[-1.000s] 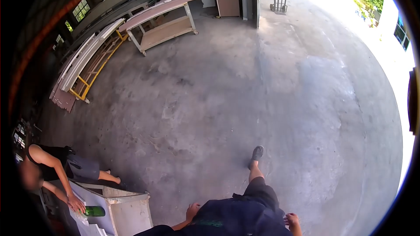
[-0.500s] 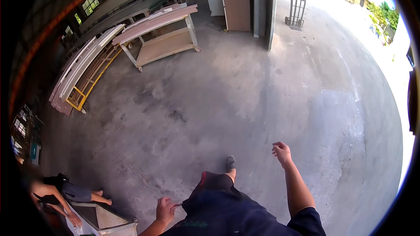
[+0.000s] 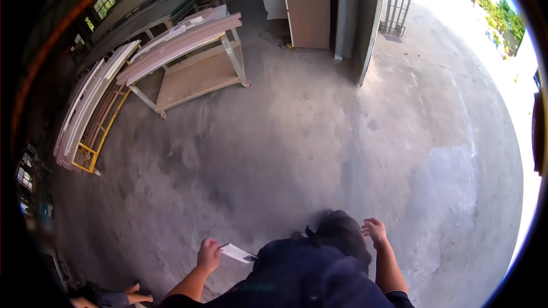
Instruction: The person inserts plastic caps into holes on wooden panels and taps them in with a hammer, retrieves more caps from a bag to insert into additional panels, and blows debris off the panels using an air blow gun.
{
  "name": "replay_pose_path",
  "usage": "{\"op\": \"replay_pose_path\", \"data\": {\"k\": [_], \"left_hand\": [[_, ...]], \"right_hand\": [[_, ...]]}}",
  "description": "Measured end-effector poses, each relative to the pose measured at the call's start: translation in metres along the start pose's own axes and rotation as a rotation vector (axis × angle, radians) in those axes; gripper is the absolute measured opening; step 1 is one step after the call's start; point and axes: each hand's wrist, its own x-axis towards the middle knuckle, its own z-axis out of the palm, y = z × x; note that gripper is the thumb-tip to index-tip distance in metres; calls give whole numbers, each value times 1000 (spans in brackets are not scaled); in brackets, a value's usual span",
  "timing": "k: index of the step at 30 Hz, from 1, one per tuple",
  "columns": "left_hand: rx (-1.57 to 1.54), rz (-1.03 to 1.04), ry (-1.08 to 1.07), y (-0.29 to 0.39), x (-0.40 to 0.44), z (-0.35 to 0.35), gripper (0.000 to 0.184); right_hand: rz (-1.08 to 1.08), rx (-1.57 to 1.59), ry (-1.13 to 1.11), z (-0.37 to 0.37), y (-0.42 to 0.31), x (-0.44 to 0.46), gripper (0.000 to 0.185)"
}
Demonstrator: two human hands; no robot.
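Observation:
My left hand [image 3: 209, 254] is closed on one end of a white smartphone [image 3: 235, 252], held out beside my left hip. A dark camera patch shows at the phone's far corner, close to my dark shirt. On the other side, my right hand [image 3: 374, 230] hangs by my right thigh with loosely bent fingers slightly apart and nothing in it. Under both hands lies the grey concrete floor [image 3: 257, 154].
A wheeled table [image 3: 197, 82] carries long boards; beside it more boards lie on a yellow-framed cart [image 3: 94, 157]. Ahead stand a brown cabinet [image 3: 308, 23], a partition edge [image 3: 371, 34] and a hand truck [image 3: 395, 14]. Another person's legs [image 3: 134, 295] show at lower left.
I have moved forward, so the cabinet and partition look nearer. The phone, barely visible before, now shows its white face. The other person and nearby cart have slid toward the lower-left edge.

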Motion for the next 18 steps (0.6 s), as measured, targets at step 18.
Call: {"op": "replay_pose_path", "data": {"k": [18], "left_hand": [[-1490, -1011, 257, 167, 691, 36, 13]], "right_hand": [[404, -445, -484, 102, -226, 596, 64]]}}
